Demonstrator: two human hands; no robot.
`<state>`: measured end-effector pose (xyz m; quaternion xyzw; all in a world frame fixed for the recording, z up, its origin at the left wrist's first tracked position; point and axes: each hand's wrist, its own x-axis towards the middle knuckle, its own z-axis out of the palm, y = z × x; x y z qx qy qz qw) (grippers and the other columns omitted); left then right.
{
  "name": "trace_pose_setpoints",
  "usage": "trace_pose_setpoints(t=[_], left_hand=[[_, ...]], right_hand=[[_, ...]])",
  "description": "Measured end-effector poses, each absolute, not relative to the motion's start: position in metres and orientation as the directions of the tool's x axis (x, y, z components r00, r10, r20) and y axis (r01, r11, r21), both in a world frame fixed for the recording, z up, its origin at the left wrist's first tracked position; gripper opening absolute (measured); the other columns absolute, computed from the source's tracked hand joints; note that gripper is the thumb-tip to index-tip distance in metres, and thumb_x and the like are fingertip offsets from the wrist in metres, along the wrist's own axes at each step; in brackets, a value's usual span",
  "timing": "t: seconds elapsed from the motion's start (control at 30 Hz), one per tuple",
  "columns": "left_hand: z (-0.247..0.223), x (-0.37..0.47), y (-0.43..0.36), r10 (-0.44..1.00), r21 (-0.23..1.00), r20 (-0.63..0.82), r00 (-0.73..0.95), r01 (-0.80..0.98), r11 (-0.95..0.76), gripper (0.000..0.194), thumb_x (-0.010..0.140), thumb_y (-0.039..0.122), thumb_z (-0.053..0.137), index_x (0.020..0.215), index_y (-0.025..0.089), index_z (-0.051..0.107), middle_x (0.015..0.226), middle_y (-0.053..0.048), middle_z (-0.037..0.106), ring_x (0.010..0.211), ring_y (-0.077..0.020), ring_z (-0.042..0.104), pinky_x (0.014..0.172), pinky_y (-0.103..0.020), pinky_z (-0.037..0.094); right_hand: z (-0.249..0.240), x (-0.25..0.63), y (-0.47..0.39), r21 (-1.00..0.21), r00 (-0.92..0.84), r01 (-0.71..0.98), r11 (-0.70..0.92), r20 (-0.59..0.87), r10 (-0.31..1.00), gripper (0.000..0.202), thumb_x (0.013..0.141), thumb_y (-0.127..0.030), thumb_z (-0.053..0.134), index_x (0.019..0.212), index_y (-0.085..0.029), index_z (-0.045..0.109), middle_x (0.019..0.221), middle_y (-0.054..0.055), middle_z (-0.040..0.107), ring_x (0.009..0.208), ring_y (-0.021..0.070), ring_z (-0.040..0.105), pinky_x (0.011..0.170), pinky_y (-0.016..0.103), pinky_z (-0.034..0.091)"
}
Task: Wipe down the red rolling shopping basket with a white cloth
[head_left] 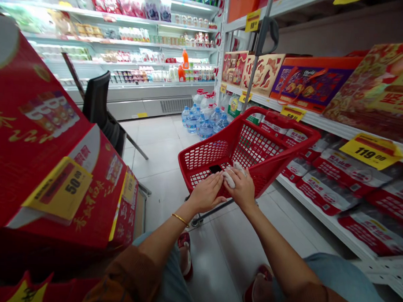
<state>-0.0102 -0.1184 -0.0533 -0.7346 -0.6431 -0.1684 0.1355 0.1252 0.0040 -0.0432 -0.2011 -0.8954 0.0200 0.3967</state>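
Observation:
A red plastic shopping cart (204, 154) stands in front of me. My right hand (242, 187) is closed around a crumpled white cloth (229, 179) at the cart's near rim, with part of the cloth poking out past the fingers. Just left of it, my left hand (206, 193) lies palm down with its fingers stretched out, fingertips close to the cloth and the right hand; it holds nothing. A black phone-like object (215, 169) rests inside the basket, just beyond the fingers.
Red gift boxes (40, 119) and a black chair (96, 99) are at the left. Large water bottles (205, 128) stand on the floor behind the cart. A shelf of boxed goods (309, 82) runs along the right. A refrigerated display (140, 96) spans the back.

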Motion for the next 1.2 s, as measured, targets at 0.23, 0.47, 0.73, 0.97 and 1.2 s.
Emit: trace_pose_setpoints(t=[0.23, 0.47, 0.73, 0.97, 1.2], left_hand=[[-0.047, -0.017, -0.119, 0.927, -0.036, 0.336, 0.167, 0.986, -0.165, 0.083, 0.097, 0.065, 0.023, 0.147, -0.001, 0.033, 0.153, -0.024, 0.035, 0.146, -0.0293, 0.029, 0.119, -0.043, 0.028], [-0.047, -0.025, -0.112, 0.934, -0.078, 0.313, 0.174, 0.984, -0.157, 0.077, 0.099, 0.06, 0.025, 0.148, 0.001, 0.032, 0.155, -0.022, 0.034, 0.147, -0.0288, 0.028, 0.119, -0.042, 0.026], [-0.049, -0.03, -0.107, 0.93, -0.066, 0.321, 0.179, 0.984, -0.167, 0.075, 0.1, 0.058, 0.026, 0.148, 0.001, 0.033, 0.155, -0.021, 0.035, 0.146, -0.0285, 0.029, 0.119, -0.042, 0.027], [-0.05, -0.031, -0.108, 0.926, -0.049, 0.339, 0.164, 0.986, -0.157, 0.073, 0.1, 0.056, 0.027, 0.151, 0.004, 0.028, 0.155, -0.021, 0.033, 0.145, -0.0279, 0.032, 0.117, -0.043, 0.031], [-0.052, -0.032, -0.107, 0.925, -0.023, 0.342, 0.165, 0.986, -0.167, 0.071, 0.101, 0.055, 0.029, 0.152, 0.006, 0.026, 0.156, -0.02, 0.033, 0.146, -0.0275, 0.031, 0.118, -0.044, 0.031]], right_hand=[[-0.045, 0.136, 0.031, -0.116, -0.649, 0.342, 0.933, 0.688, 0.324, 0.029, 0.091, -0.037, 0.056, 0.114, -0.023, 0.069, 0.113, 0.007, 0.071, 0.116, 0.0281, 0.059, 0.115, 0.053, 0.028], [-0.034, 0.155, 0.083, -0.076, -0.63, 0.434, 0.898, 0.686, 0.363, 0.026, 0.092, -0.037, 0.056, 0.109, -0.023, 0.069, 0.112, 0.006, 0.071, 0.107, 0.0263, 0.061, 0.114, 0.054, 0.026], [-0.03, 0.164, 0.115, -0.076, -0.591, 0.471, 0.879, 0.713, 0.379, 0.026, 0.092, -0.039, 0.055, 0.106, -0.024, 0.071, 0.112, 0.004, 0.072, 0.106, 0.0248, 0.062, 0.114, 0.054, 0.025], [-0.018, 0.175, 0.14, -0.02, -0.616, 0.495, 0.869, 0.697, 0.367, 0.026, 0.091, -0.038, 0.056, 0.107, -0.024, 0.072, 0.109, 0.006, 0.072, 0.107, 0.0262, 0.062, 0.114, 0.056, 0.025], [0.002, 0.192, 0.169, 0.019, -0.641, 0.546, 0.838, 0.653, 0.403, 0.028, 0.088, -0.035, 0.058, 0.109, -0.025, 0.073, 0.111, 0.007, 0.072, 0.115, 0.0295, 0.058, 0.114, 0.058, 0.027]])
